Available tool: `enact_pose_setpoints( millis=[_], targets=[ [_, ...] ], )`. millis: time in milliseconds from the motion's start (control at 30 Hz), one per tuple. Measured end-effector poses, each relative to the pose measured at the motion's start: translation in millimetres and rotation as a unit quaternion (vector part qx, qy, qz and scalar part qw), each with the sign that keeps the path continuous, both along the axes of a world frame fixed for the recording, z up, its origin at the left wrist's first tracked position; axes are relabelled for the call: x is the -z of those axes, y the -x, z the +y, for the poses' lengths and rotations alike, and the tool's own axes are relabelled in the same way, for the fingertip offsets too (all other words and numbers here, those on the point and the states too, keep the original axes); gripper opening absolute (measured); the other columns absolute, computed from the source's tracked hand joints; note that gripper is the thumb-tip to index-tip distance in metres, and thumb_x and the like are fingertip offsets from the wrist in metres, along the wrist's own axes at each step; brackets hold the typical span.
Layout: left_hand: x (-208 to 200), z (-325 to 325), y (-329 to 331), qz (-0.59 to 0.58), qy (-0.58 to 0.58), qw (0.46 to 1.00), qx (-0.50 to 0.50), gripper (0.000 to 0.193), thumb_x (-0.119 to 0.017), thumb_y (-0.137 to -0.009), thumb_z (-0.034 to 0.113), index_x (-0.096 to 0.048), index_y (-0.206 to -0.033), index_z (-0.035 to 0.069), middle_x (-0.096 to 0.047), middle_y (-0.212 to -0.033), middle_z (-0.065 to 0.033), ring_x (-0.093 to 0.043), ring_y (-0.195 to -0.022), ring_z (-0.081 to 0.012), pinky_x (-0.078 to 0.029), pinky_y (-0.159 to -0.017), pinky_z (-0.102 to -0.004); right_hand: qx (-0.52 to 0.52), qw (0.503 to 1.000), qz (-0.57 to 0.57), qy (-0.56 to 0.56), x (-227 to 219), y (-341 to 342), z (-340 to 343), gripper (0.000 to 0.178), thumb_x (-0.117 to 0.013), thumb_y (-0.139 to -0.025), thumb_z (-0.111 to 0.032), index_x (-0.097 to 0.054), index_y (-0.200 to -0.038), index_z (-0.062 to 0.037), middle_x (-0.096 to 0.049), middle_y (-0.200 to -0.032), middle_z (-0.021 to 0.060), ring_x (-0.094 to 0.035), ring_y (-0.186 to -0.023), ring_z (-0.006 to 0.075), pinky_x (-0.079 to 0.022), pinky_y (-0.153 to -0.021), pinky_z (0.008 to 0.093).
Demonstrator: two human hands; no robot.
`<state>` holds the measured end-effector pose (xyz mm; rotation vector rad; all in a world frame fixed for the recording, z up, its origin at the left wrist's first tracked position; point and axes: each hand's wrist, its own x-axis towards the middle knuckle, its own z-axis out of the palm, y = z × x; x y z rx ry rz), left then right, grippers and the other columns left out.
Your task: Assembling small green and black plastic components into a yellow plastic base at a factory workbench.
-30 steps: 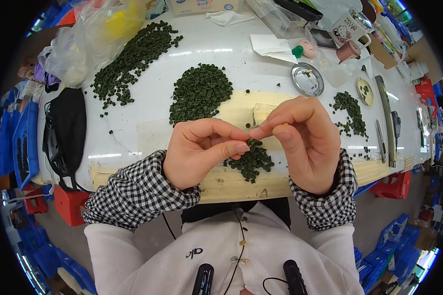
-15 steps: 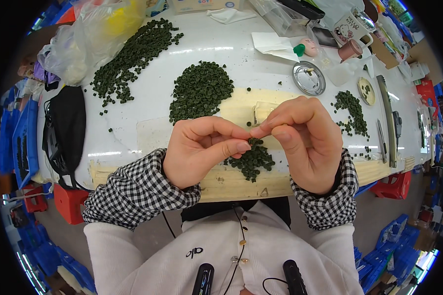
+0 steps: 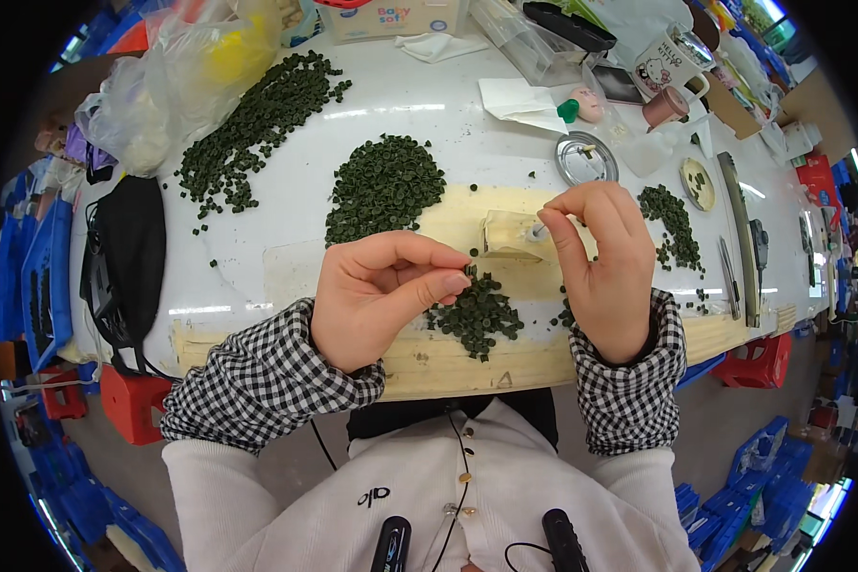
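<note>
My left hand [image 3: 381, 300] is closed in a pinch, with a small dark green piece [image 3: 469, 271] at its fingertips. Beneath those fingertips lies a small heap of dark green cup-shaped pieces [image 3: 481, 321]. To the right, my right hand [image 3: 608, 262] has thumb and forefinger drawn together beside a cream-wrapped block [image 3: 507, 238]. Something small and pale shows at these fingertips, too small to name. Behind my left hand spreads a large pile of the same green pieces [image 3: 383, 186].
More green pieces lie at the far left [image 3: 257, 119] and right [image 3: 672, 224]. A round metal lid [image 3: 586, 160], a mug [image 3: 672, 67], a long metal ruler [image 3: 740, 234] and a black bag [image 3: 129, 257] stand or lie around. A wooden strip [image 3: 429, 362] runs along the near edge.
My right hand has drawn away from my left fingertips, moving right and slightly back to the cream-wrapped block. My left hand keeps its pinch nearly in place. The view has shifted slightly.
</note>
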<state>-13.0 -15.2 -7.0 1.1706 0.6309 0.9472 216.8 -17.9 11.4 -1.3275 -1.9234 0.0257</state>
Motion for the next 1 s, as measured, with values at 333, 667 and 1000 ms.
enact_pose_setpoints(
  millis=[333, 667, 1000],
  targets=[
    [1.5, -1.7, 1.5, -0.026, -0.024, 0.999, -0.028, 0.017, -0.062, -0.087, -0.006, -0.064, -0.104, -0.006, -0.066, -0.096, -0.0107, -0.063, -0.086, -0.0118, -0.053, -0.078, -0.0233, -0.073, 0.991, 0.086, 0.074, -20.7, 12.2, -35.7, 0.024, -0.069, -0.077, 0.002, -0.068, -0.101, -0.0008, -0.061, -0.089, 0.0111, -0.056, -0.075, 0.0248, -0.046, -0.066, 0.0317],
    [-2.6, -1.8, -0.4, -0.010, -0.038, 0.998, -0.045, 0.016, -0.061, -0.086, -0.009, -0.065, -0.101, -0.005, -0.065, -0.094, -0.0123, -0.064, -0.082, -0.0153, -0.054, -0.075, -0.0262, -0.202, 0.943, 0.207, 0.166, -3.0, 27.7, -37.8, 0.036, -0.062, -0.083, 0.005, -0.064, -0.119, -0.0003, -0.062, -0.096, 0.0116, -0.059, -0.081, 0.0200, -0.048, -0.069, 0.0259],
    [0.4, 2.0, 3.2, 0.014, -0.090, 0.995, -0.028, 0.018, -0.062, -0.086, -0.008, -0.067, -0.103, -0.003, -0.065, -0.096, -0.0126, -0.064, -0.087, -0.0157, -0.053, -0.077, -0.0257, -0.215, 0.934, 0.214, 0.190, -0.2, 25.6, -34.6, 0.036, -0.062, -0.083, 0.005, -0.064, -0.118, -0.0006, -0.061, -0.094, 0.0110, -0.059, -0.077, 0.0191, -0.048, -0.067, 0.0251]
  ],
)
